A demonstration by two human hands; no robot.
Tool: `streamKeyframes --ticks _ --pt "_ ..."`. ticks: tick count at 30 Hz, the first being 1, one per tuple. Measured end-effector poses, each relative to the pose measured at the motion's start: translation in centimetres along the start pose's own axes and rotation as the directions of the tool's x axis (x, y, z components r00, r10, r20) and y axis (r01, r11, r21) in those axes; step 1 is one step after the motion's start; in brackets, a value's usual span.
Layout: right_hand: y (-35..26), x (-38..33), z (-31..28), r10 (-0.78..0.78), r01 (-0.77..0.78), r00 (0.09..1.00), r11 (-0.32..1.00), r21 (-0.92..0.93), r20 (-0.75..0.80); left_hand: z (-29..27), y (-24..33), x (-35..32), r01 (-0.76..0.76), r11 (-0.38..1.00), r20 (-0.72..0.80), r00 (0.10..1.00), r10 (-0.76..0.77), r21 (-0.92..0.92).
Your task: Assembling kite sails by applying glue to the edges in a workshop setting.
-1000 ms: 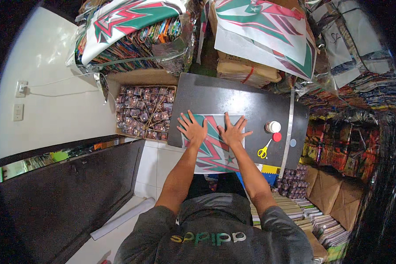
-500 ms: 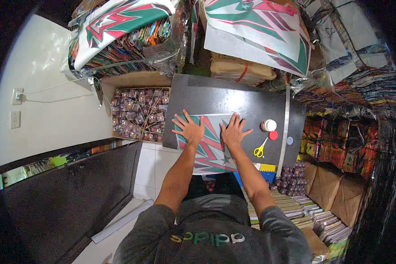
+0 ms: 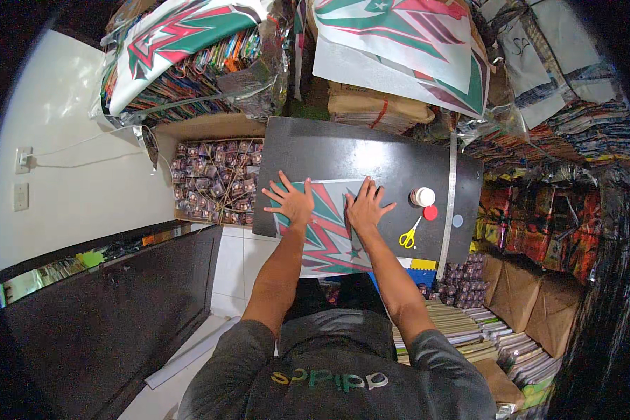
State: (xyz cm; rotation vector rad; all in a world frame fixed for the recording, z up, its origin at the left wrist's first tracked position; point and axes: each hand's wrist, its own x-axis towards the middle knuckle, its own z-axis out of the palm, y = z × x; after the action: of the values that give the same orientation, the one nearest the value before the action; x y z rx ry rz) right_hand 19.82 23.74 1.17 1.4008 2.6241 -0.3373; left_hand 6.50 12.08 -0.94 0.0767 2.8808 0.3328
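Note:
A printed sheet point(image 3: 327, 234) with green, red, grey and white angular shapes lies flat on the dark table, its near end reaching past the table's front edge. My left hand point(image 3: 292, 204) presses on its far left part, fingers spread, some of them over the sheet's left edge. Over on the sheet's far right part rests my right hand point(image 3: 365, 210), palm down with fingers apart. Neither hand grips anything. To the right of my right hand lie yellow-handled scissors point(image 3: 408, 237), a white-lidded jar point(image 3: 422, 197) and a red lid point(image 3: 430, 213).
A long metal ruler point(image 3: 450, 203) lies along the right of the dark table point(image 3: 315, 147), beside a small grey disc point(image 3: 458, 221). An open carton point(image 3: 213, 126) of small wrapped items adjoins the left side. Similar printed sheets point(image 3: 399, 35) cover stacks at the back.
My left hand has slid a little left on the sheet, its thumb now pointing more away from me. My right hand stays nearly in place. The whole view has shifted slightly.

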Motion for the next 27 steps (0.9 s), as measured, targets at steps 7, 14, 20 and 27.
streamKeyframes --ticks 7,14,20,27 --pt "-0.5 0.1 -0.3 0.023 -0.024 0.999 1.000 0.008 0.043 -0.3 -3.0 2.5 0.010 0.996 -0.124 0.992 0.001 0.088" --pt "-1.1 0.0 -1.1 0.012 -0.013 0.998 1.000 0.014 0.054 -0.4 -5.7 5.2 0.046 0.994 -0.196 0.980 -0.027 0.097" --pt "-1.6 0.0 -1.5 0.018 -0.020 0.997 1.000 0.023 0.078 -1.0 -5.9 5.4 0.037 0.999 -0.199 0.980 -0.029 0.034" --pt "-1.9 -0.2 -2.4 0.045 -0.058 0.982 0.996 0.067 0.182 -1.5 -6.4 -0.2 -0.554 0.828 -0.035 0.829 0.558 0.088"
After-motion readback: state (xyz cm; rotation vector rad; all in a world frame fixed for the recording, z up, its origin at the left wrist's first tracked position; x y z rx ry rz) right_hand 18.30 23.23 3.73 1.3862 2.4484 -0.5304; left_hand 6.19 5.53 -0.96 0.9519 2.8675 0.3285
